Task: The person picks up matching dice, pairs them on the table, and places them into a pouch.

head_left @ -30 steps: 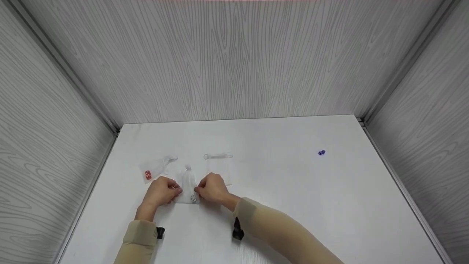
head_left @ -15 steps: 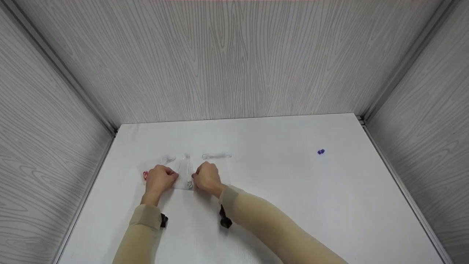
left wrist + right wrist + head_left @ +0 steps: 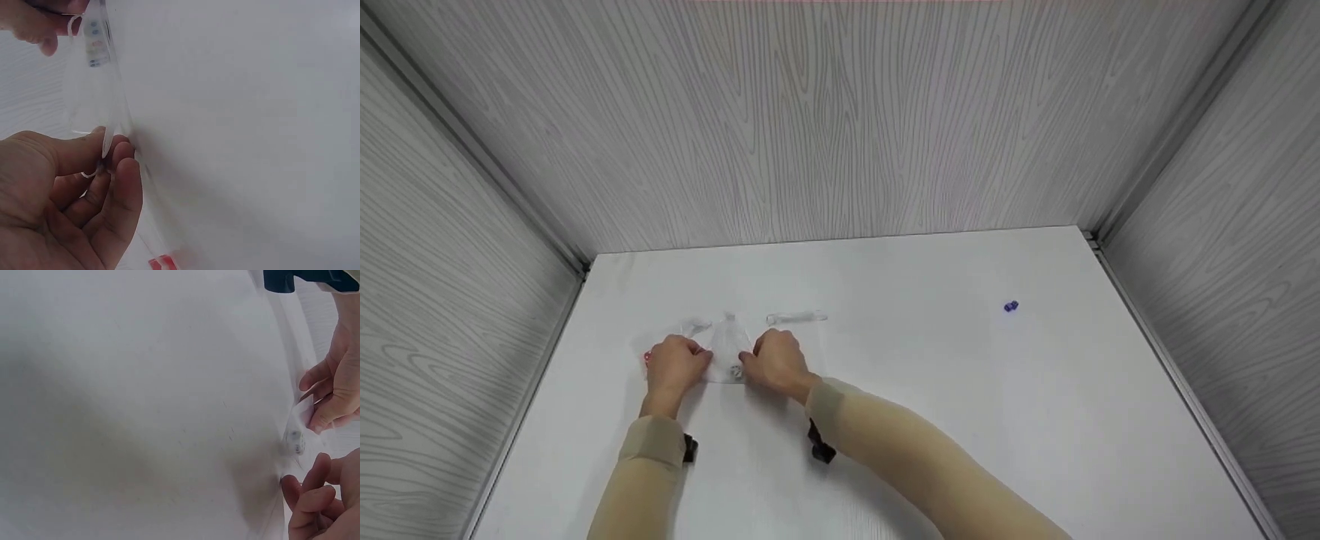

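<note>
Beside right fingers [image 3: 318, 498], white dice [image 3: 295, 442] inside clear bag [image 3: 726, 342]

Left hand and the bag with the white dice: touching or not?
Touching. The left wrist view shows it plainly: the left hand pinches the bag by its edge.

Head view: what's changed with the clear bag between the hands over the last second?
The left hand and right hand moved the clear bag away from the person; neither visibly let go. The left hand now partly covers the red dice. The blue dice stayed put.
</note>
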A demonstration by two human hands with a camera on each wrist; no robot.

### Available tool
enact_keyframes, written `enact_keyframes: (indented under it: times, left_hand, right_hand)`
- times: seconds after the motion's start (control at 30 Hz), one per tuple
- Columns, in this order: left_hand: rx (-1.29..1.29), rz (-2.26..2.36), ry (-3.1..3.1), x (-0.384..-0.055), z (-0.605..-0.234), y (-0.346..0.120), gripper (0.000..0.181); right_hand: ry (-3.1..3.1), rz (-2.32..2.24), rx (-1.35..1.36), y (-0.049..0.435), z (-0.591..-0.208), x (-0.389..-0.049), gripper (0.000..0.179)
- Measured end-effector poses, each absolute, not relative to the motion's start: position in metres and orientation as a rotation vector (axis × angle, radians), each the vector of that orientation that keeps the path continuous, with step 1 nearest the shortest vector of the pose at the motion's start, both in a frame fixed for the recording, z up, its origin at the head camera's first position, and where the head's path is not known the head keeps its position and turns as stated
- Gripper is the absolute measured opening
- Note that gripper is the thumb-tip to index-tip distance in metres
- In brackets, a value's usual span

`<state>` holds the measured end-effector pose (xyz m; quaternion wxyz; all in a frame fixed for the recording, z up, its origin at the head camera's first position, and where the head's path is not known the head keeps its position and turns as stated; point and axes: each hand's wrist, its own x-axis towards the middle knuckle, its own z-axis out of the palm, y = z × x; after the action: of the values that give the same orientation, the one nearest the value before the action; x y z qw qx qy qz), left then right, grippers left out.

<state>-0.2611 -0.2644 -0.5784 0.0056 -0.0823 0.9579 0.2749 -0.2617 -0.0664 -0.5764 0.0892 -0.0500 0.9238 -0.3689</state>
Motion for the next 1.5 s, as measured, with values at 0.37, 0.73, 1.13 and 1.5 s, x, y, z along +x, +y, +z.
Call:
enact_keyframes:
  times: [0.37, 0.73, 1.13, 1.5]
  left_hand:
    - [-0.175, 0.790, 3.092, -0.246, -0.555, -0.261, 0.035]
    - [0.188, 0.763, 3.231, -0.241, -0.547, -0.173, 0.063]
    - [0.614, 0.520, 3.026, -0.246, -0.576, -0.107, 0.055]
    - [0.604, 0.415, 2.906, -0.245, -0.579, -0.103, 0.051]
  right_hand:
    - [2.959, -0.793, -0.464, -0.035, -0.549, -0.257, 0.052]
    - [2.940, -0.998, -0.732, 0.094, -0.548, -0.252, 0.060]
    - [3.099, -0.997, -0.536, 0.246, -0.563, -0.275, 0.059]
    - [3.122, -0.943, -0.089, 0.367, -0.578, -0.305, 0.059]
